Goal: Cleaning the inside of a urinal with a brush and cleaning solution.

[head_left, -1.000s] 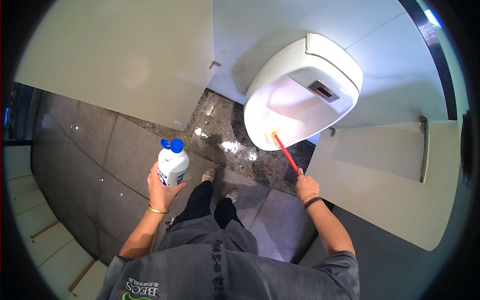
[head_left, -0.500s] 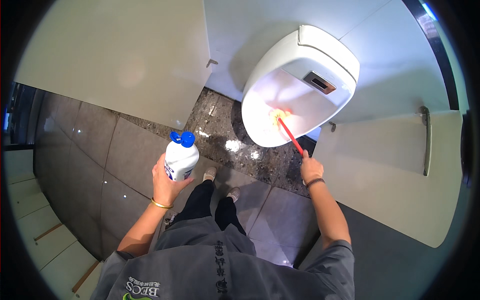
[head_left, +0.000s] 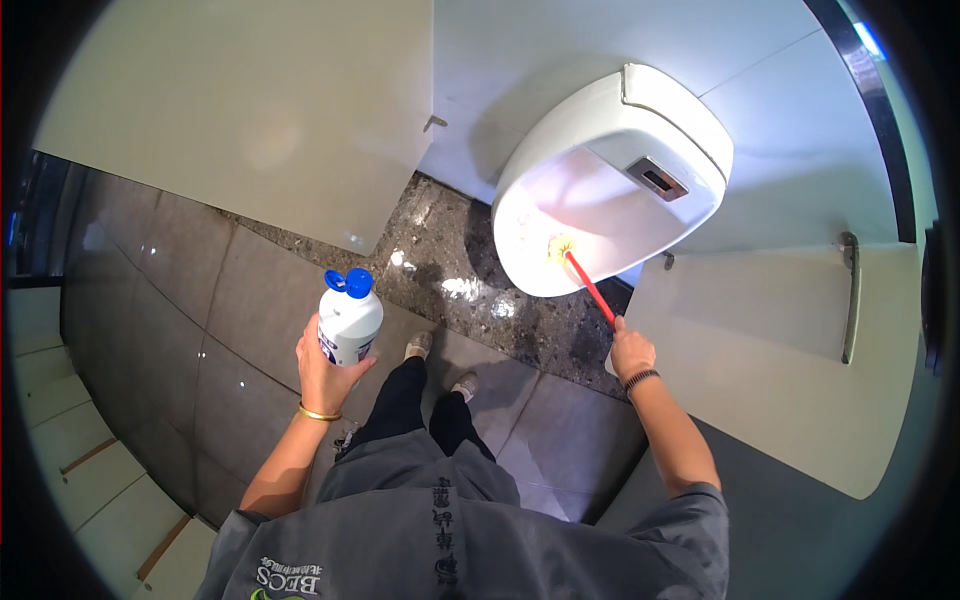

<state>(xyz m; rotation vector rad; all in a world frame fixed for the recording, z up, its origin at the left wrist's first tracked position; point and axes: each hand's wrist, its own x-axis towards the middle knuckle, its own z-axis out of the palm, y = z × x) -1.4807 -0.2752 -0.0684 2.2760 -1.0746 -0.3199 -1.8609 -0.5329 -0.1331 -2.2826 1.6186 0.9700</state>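
Brush [head_left: 588, 283], its red handle [head_left: 598, 297] gripped by the right hand [head_left: 632, 353], has its yellow head [head_left: 561, 248] low inside the white urinal [head_left: 575, 125], while the left hand [head_left: 325, 378] clasps 1 white bottle [head_left: 350, 322] whose blue cap [head_left: 358, 283] is flipped open.

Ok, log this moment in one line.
left hand: holds white bottle; right hand: grips red-handled brush; brush head: inside urinal
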